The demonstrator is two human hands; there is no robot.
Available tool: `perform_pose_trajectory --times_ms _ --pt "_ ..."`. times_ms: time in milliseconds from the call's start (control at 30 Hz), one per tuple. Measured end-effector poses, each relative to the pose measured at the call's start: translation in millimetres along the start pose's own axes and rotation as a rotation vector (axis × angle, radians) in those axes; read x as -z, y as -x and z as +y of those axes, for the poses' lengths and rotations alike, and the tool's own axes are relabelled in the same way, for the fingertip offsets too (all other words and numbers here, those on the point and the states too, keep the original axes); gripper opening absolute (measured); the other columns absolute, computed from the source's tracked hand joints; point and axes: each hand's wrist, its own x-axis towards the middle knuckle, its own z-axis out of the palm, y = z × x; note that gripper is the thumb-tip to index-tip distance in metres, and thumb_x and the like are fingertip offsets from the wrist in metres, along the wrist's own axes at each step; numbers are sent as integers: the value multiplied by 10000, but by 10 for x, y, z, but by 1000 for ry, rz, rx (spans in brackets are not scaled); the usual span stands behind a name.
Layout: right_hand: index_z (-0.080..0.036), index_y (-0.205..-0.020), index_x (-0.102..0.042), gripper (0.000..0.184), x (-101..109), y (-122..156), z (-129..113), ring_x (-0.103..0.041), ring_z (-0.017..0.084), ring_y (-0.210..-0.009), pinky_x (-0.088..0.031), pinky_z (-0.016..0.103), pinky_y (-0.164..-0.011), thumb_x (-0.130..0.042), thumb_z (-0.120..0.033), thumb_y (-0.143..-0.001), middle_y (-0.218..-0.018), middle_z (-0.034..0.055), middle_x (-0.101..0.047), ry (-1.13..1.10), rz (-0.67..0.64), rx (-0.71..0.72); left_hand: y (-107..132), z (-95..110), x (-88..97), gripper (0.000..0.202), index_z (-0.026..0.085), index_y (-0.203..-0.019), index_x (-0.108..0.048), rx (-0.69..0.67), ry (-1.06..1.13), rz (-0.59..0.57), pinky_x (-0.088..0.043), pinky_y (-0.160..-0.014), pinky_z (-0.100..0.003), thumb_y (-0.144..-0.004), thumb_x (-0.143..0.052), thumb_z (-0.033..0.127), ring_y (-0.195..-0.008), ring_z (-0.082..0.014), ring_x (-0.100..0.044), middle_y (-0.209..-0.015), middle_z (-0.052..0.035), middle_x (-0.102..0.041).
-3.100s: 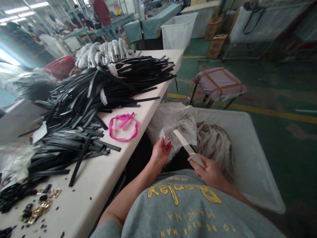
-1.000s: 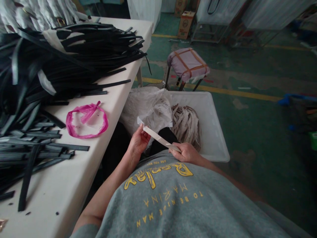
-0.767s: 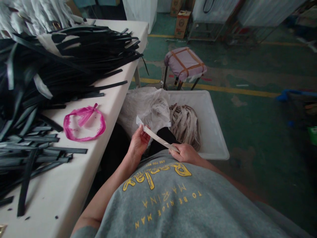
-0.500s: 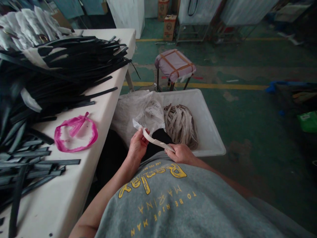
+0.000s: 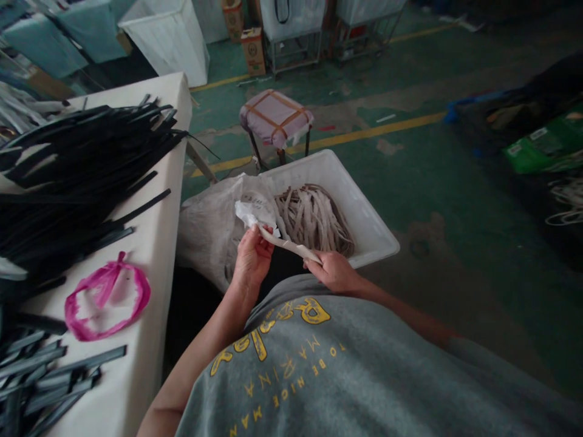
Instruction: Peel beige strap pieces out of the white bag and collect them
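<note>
The left hand [image 5: 255,258] grips the left end of a pale strip [image 5: 291,244], with a white scrap [image 5: 246,213] at its fingertips; the right hand [image 5: 337,272] grips the right end. The strip curves slightly between them. On the far side, a white bin [image 5: 371,233] contains bundled grey-beige strips [image 5: 314,218]. The table [image 5: 152,285] at left carries black strips [image 5: 91,145] and a pink loop [image 5: 143,291]. A cushioned stool [image 5: 276,112] stands beyond the bin.

The strip [image 5: 283,243] is cream, the shirt [image 5: 364,358] grey with yellow lettering [image 5: 316,311]
</note>
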Motion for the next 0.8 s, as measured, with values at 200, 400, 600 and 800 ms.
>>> perform_pose_trajectory --times_ms 200,400,600,800 --pt "-143 -905 -714 345 20 -60 -1 -554 135 -471 -377 240 -527 -450 -356 -971 -519 1 -595 -236 50 -27 -82 -427 -70 286 158 -718 -635 57 -142 -157 -518 -637 -211 -647 -886 275 -632 -109 -663 -692 12 -695" --pt "-140 -1024 -695 379 22 11 142 -544 111 -434 -419 216 -488 -406 -382 -983 -593 1 -641 -411 76 18 -216 -409 -128 299 152 -728 -649 44 -202 -181 -491 -590 -208 -621 -896 283 -588 -97 -639 -677 14 -693" --pt "-139 -962 -677 307 -31 100 225 -528 113 -392 -415 217 -443 -447 -341 -943 -552 -9 -618 -450 103 -48 -270 -457 -180 277 146 -731 -646 38 -259 -128 -490 -646 -223 -646 -876 277 -617 -97 -646 -703 5 -703" --pt "-130 -913 -664 414 73 99 217 -521 108 -399 -407 216 -411 -419 -458 -974 -568 5 -604 -606 276 35 -152 -646 -482 322 147 -741 -658 108 -299 -293 -478 -603 -215 -620 -892 332 -594 -91 -619 -689 16 -682"
